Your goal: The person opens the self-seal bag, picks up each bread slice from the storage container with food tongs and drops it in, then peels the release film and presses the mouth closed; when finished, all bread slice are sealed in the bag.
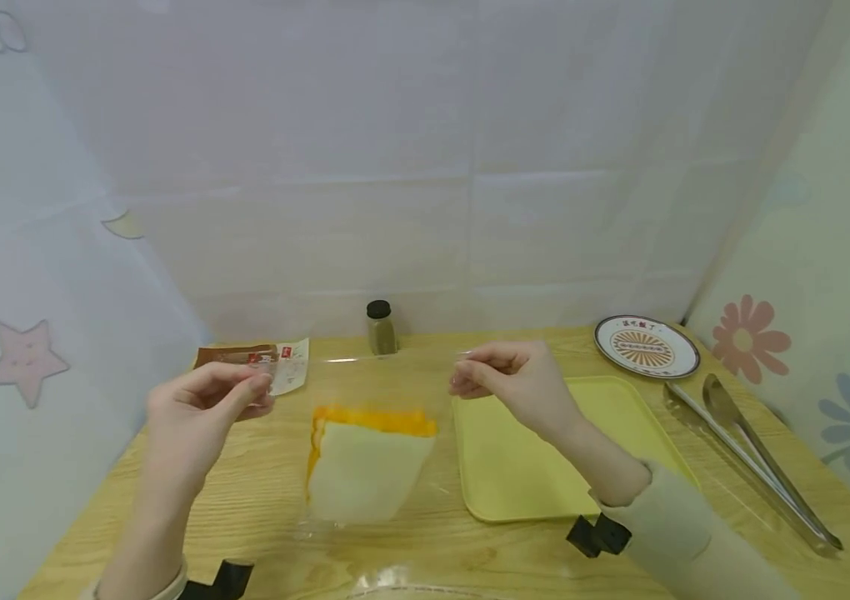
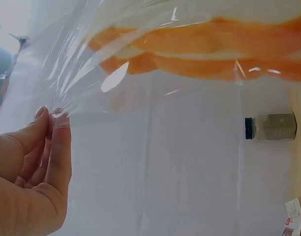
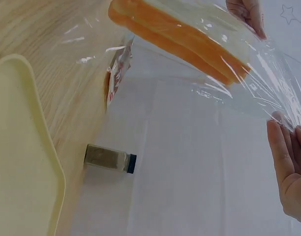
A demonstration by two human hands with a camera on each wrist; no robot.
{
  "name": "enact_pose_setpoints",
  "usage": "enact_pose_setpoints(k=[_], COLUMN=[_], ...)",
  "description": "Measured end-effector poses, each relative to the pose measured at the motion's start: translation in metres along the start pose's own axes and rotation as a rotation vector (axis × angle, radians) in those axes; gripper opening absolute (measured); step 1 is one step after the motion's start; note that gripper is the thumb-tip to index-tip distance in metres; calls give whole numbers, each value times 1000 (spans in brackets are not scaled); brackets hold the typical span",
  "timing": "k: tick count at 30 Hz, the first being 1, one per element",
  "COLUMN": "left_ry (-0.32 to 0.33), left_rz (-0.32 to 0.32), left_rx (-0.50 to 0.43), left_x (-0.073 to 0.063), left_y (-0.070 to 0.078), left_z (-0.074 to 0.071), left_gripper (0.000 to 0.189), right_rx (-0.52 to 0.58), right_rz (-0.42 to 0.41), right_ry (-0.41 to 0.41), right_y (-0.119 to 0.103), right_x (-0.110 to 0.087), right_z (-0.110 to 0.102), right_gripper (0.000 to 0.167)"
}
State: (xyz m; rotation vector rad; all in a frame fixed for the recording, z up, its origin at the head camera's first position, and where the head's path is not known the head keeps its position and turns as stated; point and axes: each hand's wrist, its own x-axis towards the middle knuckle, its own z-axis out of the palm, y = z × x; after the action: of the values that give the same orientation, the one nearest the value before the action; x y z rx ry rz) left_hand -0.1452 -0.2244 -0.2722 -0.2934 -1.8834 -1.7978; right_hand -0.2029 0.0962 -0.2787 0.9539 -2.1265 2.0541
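Between my two hands hangs a clear plastic bag (image 1: 365, 379), its upper edge stretched across. Sliced bread (image 1: 372, 475) with an orange-brown crust lies inside it, in the lower part of the bag. The left hand (image 1: 196, 412) pinches one upper corner between thumb and fingers; the left wrist view shows the film (image 2: 74, 73) gathered at the fingertips. On the other side my right hand (image 1: 518, 383) pinches the opposite part of the edge, and in the right wrist view the film creases toward that hand (image 3: 290, 169).
A yellow tray (image 1: 515, 492) lies below the right hand. A black-capped jar (image 1: 381, 329) stands near the back wall, with a brown-and-white packet (image 1: 292, 367) to its left. At the right are a patterned plate (image 1: 646, 346) and metal tongs (image 1: 751, 454).
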Motion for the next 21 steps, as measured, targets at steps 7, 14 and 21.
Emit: enact_pose_setpoints(k=[7, 14, 21], left_ry=[-93, -169, -218], left_rz=[-13, -230, -336], left_rx=[22, 223, 358], left_x=[-21, -21, -4], left_y=[16, 3, -26], left_z=[-12, -17, -12], left_gripper=[11, 6, 38], right_rx=[38, 57, 10], right_rz=[55, 259, 359], right_ry=[-21, -30, 0], right_y=[-10, 4, 41], right_x=[-21, -23, -8], right_z=[5, 10, 11], right_gripper=[22, 27, 27])
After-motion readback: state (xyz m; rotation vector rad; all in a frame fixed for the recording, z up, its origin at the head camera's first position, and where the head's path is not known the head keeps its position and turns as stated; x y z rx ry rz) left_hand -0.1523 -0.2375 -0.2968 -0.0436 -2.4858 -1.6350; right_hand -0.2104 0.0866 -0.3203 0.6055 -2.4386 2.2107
